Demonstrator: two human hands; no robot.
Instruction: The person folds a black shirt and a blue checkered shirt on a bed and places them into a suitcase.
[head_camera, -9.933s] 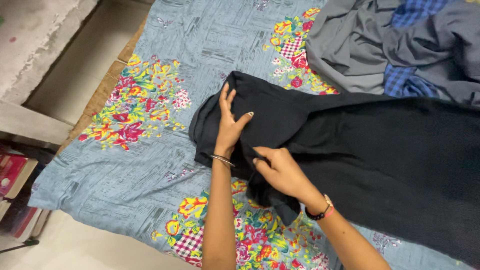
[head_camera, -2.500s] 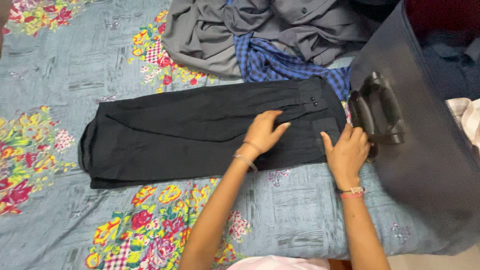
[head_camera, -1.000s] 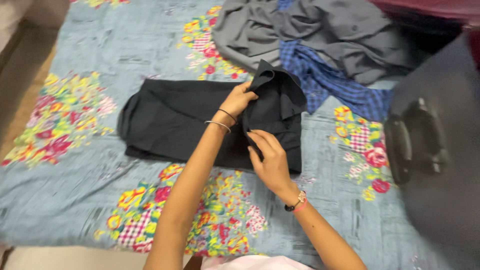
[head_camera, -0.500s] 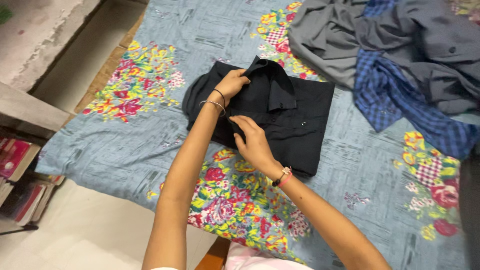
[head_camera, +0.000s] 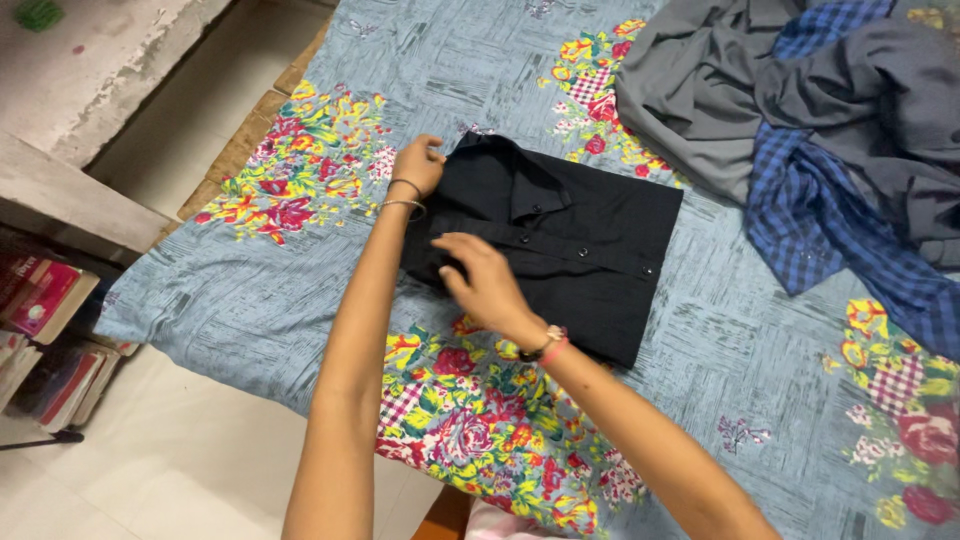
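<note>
A folded black garment (head_camera: 560, 250) lies flat on the bed, on a blue bedsheet (head_camera: 700, 350) printed with floral patches. The garment forms a compact rectangle with a row of small buttons running across its upper layer.

The left hand (head_camera: 418, 165) rests at the far left corner of the garment, fingers curled onto the fabric edge; whether it pinches the cloth cannot be determined. A thin bangle sits on that wrist. The right hand (head_camera: 482, 285) lies palm down on the near left part of the garment, fingers spread and flat, gripping nothing. A beaded band sits on that wrist.

Beyond the garment, to the right, a grey garment (head_camera: 720, 100) lies crumpled, just beside the black garment's far right corner but apart from it. A blue checked cloth (head_camera: 830, 230) is tangled with it. Neither piece overlaps the folded garment.

Left of the bed, a pale floor (head_camera: 180, 450) shows, with a stack of books (head_camera: 40, 320) near the frame edge.
</note>
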